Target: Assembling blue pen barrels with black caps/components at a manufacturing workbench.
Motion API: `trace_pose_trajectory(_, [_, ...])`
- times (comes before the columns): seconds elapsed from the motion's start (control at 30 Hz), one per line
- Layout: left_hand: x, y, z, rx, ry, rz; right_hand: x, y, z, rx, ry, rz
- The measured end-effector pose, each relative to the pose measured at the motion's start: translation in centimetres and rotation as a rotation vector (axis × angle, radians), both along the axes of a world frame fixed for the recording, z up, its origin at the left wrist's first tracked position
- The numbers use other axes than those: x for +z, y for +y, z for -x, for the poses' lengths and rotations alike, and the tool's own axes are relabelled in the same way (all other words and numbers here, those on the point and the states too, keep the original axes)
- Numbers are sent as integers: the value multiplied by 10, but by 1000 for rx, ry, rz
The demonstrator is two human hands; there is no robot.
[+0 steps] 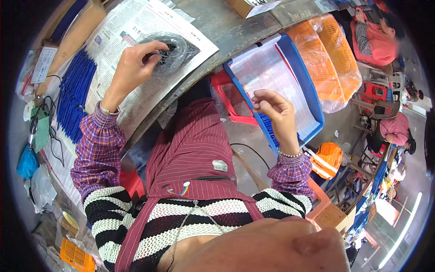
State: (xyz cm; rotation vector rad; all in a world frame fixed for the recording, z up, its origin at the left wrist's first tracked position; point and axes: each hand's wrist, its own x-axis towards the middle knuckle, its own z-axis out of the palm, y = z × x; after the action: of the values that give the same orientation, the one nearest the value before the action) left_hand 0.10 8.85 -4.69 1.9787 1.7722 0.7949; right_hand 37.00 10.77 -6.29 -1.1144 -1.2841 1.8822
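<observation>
My left hand point(135, 68) reaches over a round container lined with clear plastic point(174, 68). Its thumb and fingers are pinched together at small dark pieces point(166, 55) inside; what they grip is too small to name. Over the near edge of a blue crate point(318, 129) is my right hand point(277, 111), thumb and fingertips brought together; anything between them I cannot make out. White paper point(281, 77) lines the crate, and thin blue pieces point(266, 127) show below that hand. Many slim blue rods point(74, 97) lie in a heap left of my left forearm.
Newspaper point(113, 38) covers part of the worn table point(213, 22). A cardboard box point(251, 7) stands at the far edge. Beyond the blue crate are orange crates in clear plastic point(317, 59) and a red stool point(231, 102). Other people sit farther right.
</observation>
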Motion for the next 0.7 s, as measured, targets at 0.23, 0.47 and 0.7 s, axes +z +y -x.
trace_pose_trajectory(0.23, [-8,0,-3,18,-27,-30,-5,7,21,0,209,-11])
trace_pose_trajectory(0.47, [-9,2,-1,-30,13,-69,-21,19,0,-121,771,368])
trace_pose_trajectory(0.7, [-9,-2,6,-6,44,4,-23,17,2,-253,747,392])
